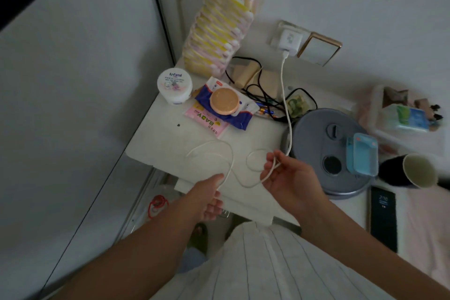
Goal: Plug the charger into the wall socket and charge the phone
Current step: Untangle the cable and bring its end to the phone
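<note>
A white charger block (289, 40) sits plugged into the wall socket (282, 27) above the white table (165, 139). Its white cable (283, 85) hangs down and curls in loops over the tabletop. My right hand (289, 180) pinches the cable between thumb and fingers near the table's front. My left hand (207, 196) holds another stretch of the same cable further left. The cable's free end (191, 153) lies on the table. The dark phone (383, 220) lies screen lit at the right, on a pink surface, apart from both hands.
A grey round lidded pot (323, 143) with a blue box (362, 154) on it stands right of the hands. A dark cup (411, 170), a white jar (174, 86), wipe packs (219, 114), a tall tissue bundle (219, 29) and tangled black wires (258, 90) crowd the back.
</note>
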Demonstrator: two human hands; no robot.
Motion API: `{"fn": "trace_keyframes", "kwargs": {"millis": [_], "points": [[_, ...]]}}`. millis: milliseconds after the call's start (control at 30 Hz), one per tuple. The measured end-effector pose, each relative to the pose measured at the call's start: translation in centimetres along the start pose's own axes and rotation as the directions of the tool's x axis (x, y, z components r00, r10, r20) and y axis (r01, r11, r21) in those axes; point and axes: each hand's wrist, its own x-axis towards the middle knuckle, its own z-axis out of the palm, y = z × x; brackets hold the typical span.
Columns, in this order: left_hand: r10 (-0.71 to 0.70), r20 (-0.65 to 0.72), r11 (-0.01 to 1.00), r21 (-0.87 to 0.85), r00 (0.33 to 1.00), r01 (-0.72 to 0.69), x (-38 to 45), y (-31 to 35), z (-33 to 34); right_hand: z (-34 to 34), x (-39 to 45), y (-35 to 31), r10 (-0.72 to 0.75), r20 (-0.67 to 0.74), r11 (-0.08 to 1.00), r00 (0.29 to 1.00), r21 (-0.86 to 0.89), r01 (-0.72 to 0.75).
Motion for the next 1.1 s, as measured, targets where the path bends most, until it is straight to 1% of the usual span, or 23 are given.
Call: {"fn": "trace_keyframes", "kwargs": {"millis": [67,133,200,267,333,467,567,633,667,700,733,767,800,833,867,900,933,1000,1067,1100], "points": [[0.022,-0.042,0.998,0.056,0.999,-0.02,0.7,-0.9,-0.5,0.0,-0.5,0.5,-0.038,-0.003,0.999,0.999,0.025,0.038],[0.072,-0.138,0.997,0.029,0.988,-0.068,1.6,-1.6,-1.0,-0.3,-0.7,1.1,-0.065,-0.042,0.998,0.997,0.024,0.066],[0.043,-0.157,0.994,-0.09,0.987,-0.058,2.2,-1.9,-1.2,-0.6,-0.7,1.6,-0.084,-0.077,0.996,0.994,0.012,0.085],[-0.007,-0.114,0.978,-0.209,0.993,-0.017,2.6,-2.3,-1.0,-0.8,-0.5,2.1,-0.095,-0.112,0.995,0.989,0.005,0.097],[-0.028,-0.084,0.952,-0.307,0.996,0.001,2.9,-2.5,-0.5,-1.0,-0.2,2.4,-0.108,-0.141,0.994,0.984,-0.015,0.107],[-0.032,-0.093,0.855,-0.518,0.995,-0.021,3.6,-2.6,0.7,-1.7,0.8,2.7,-0.127,-0.146,0.99,0.981,-0.084,0.115],[-0.016,-0.123,0.803,-0.593,0.992,-0.061,3.4,-3.3,0.7,-2.2,1.7,2.6,-0.162,-0.18,0.977,0.97,-0.168,0.132],[0.025,-0.212,0.832,-0.538,0.977,-0.138,2.8,-3.7,0.5,-2.7,2.1,2.5,-0.194,-0.202,0.958,0.96,-0.25,0.141],[0.091,-0.277,0.86,-0.463,0.957,-0.216,2.3,-3.7,0.4,-2.8,2.1,2.6,-0.211,-0.208,0.945,0.955,-0.293,0.145],[0.19,-0.343,0.875,-0.365,0.92,-0.317,1.4,-3.5,0.4,-3.1,2.2,2.7,-0.224,-0.214,0.93,0.951,-0.338,0.144],[0.305,-0.397,0.879,-0.232,0.865,-0.416,0.5,-3.1,0.4,-3.2,2.2,2.8,-0.232,-0.225,0.913,0.946,-0.385,0.132],[0.425,-0.42,0.864,-0.074,0.802,-0.497,-0.9,-2.6,0.4,-3.5,2.3,3.0,-0.246,-0.243,0.886,0.938,-0.449,0.116],[0.537,-0.409,0.825,0.074,0.738,-0.56,-2.3,-2.1,0.5,-3.5,2.0,3.1,-0.268,-0.265,0.843,0.926,-0.53,0.092],[0.629,-0.369,0.771,0.181,0.684,-0.611,-4.0,-1.5,0.7,-3.5,1.7,3.3,-0.3,-0.278,0.786,0.912,-0.614,0.072],[0.695,-0.317,0.718,0.251,0.646,-0.649,-5.5,-0.8,0.8,-3.4,1.1,3.3,-0.343,-0.274,0.72,0.899,-0.691,0.065],[0.739,-0.265,0.674,0.285,0.62,-0.682,-7.0,-0.2,1.1,-3.1,0.4,3.5,-0.387,-0.25,0.65,0.888,-0.757,0.07],[0.764,-0.215,0.644,0.307,0.608,-0.701,-8.2,0.3,1.4,-2.9,-0.4,3.7,-0.423,-0.199,0.577,0.884,-0.811,0.094],[0.79,-0.102,0.597,0.355,0.605,-0.719,-10.2,1.0,2.3,-2.4,-2.0,4.4,-0.465,-0.052,0.454,0.884,-0.871,0.188],[0.795,0.004,0.563,0.367,0.606,-0.741,-11.6,1.1,3.5,-1.7,-3.7,5.0,-0.489,0.107,0.372,0.866,-0.872,0.317],[0.796,0.044,0.548,0.372,0.604,-0.749,-12.1,1.1,4.0,-1.5,-4.3,5.1,-0.513,0.156,0.349,0.844,-0.86,0.371]]}}
